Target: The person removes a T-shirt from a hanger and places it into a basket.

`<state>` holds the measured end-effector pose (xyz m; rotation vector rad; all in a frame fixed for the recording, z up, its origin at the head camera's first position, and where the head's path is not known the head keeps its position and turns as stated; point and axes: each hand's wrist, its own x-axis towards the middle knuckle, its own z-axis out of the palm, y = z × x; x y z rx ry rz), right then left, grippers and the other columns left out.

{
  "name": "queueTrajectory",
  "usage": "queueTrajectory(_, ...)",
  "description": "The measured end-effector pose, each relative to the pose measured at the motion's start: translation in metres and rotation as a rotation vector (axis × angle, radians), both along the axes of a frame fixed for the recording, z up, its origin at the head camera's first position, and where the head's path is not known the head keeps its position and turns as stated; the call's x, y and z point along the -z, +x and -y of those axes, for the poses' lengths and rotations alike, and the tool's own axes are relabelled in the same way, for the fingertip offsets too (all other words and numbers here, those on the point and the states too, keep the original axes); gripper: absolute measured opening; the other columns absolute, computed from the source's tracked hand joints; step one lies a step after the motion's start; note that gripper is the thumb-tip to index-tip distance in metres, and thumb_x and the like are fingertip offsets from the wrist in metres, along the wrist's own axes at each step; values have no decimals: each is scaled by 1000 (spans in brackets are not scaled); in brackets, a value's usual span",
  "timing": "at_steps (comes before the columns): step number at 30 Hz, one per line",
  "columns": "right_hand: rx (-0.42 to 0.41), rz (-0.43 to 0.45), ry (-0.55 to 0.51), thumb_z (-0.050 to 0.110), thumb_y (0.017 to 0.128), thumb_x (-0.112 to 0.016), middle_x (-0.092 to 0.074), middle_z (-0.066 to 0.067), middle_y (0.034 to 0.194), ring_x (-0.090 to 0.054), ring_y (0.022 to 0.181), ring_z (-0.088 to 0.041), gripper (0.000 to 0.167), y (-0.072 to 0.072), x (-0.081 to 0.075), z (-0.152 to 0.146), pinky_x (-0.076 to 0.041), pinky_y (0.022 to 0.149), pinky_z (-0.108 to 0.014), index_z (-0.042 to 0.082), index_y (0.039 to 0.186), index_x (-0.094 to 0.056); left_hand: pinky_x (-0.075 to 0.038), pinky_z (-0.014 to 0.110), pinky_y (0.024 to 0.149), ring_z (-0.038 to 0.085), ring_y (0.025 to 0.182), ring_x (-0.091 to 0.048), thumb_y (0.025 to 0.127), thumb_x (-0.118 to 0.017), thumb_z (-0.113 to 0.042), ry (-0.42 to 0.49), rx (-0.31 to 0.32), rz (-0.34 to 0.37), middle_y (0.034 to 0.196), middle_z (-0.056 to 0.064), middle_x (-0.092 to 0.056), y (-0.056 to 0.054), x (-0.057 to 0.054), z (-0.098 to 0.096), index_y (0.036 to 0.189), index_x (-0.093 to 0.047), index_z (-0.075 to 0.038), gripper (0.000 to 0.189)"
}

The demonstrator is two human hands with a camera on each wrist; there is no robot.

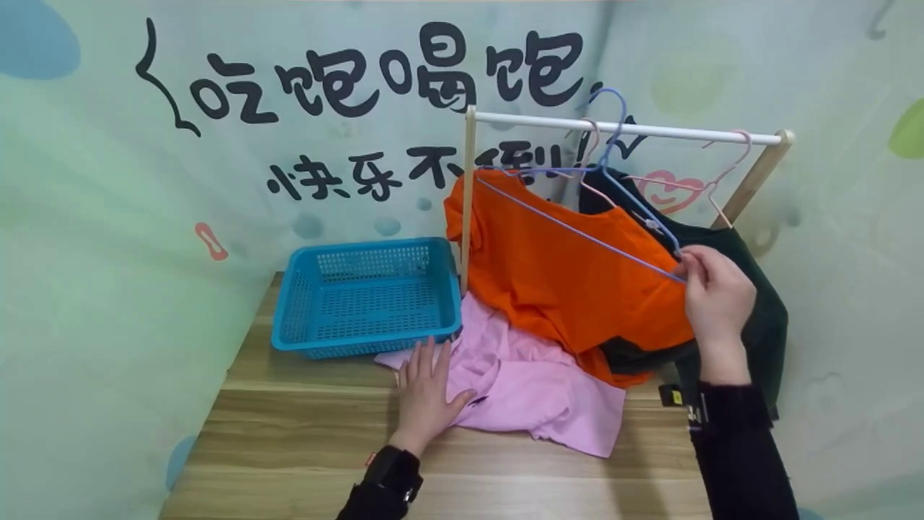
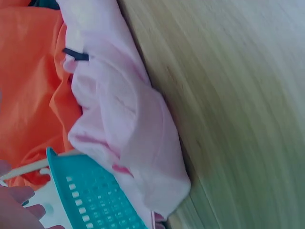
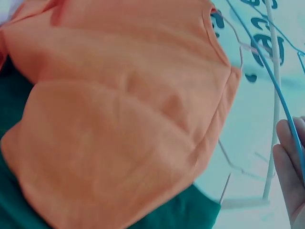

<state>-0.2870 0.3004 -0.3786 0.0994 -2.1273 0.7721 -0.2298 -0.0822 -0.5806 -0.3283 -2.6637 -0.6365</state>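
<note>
My right hand (image 1: 718, 300) pinches the lower right corner of a blue clothes hanger (image 1: 588, 230), which is tilted in front of the rack. Behind the hanger an orange shirt (image 1: 556, 267) hangs from a pink hanger (image 1: 593, 191) on the rail. In the right wrist view, fingers (image 3: 288, 155) curl at the blue hanger's wire. My left hand (image 1: 426, 397), fingers spread and straight, touches the left end of a crumpled pink garment (image 1: 534, 393) lying on the table. A dark green shirt (image 1: 758, 289) hangs at the right on another pink hanger (image 1: 743, 162).
A blue plastic basket (image 1: 281, 318) stands left of the rack on the wooden table (image 1: 303, 448). The rack has a white rail (image 1: 671, 132) and wooden posts (image 1: 469, 209). A black tag (image 1: 671, 395) hangs below the green shirt. Printed cloth (image 1: 108, 253) encloses the table.
</note>
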Motion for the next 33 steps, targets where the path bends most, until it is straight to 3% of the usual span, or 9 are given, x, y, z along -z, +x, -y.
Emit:
queueTrajectory(9,-45,-21,78,20,95,-66,-70,-16,81,-64,74,-31,21,-29,1,30,-48,69,-40,0,95,-71,-21,64,111,40,145,-21,80,-71,-62,-54,-4,104,159,19,-25,-7,12,-13,155,-34,-15,96)
queueTrajectory(15,-67,10,100,20,96,-65,-70,-13,81,-64,73,-31,20,-36,12,43,-50,67,-43,1,96,-72,-20,64,111,39,145,-20,80,-68,-66,-93,-1,187,160,16,-23,-11,18,-22,155,-33,-17,96)
queueTrajectory(23,-76,80,78,22,97,-65,-70,-10,83,-62,74,-28,18,-36,28,51,-48,67,-42,5,99,-72,-18,67,111,42,145,-18,80,-66,-70,-103,19,226,160,17,-23,-20,29,-36,156,-31,-17,99)
queueTrajectory(28,-96,82,30,24,97,-67,-71,-11,97,-65,81,-26,25,-30,40,51,-52,74,-42,6,113,-68,-17,68,110,42,146,-16,77,-66,-73,-92,29,261,160,17,-22,-23,36,-45,157,-30,-19,103)
queueTrajectory(33,-142,79,-27,22,96,-68,-61,-13,130,-63,110,-27,46,-21,64,49,-50,94,-45,4,136,-53,-16,69,110,41,147,-13,75,-65,-76,-108,21,319,162,14,-21,-25,42,-50,158,-27,-23,106)
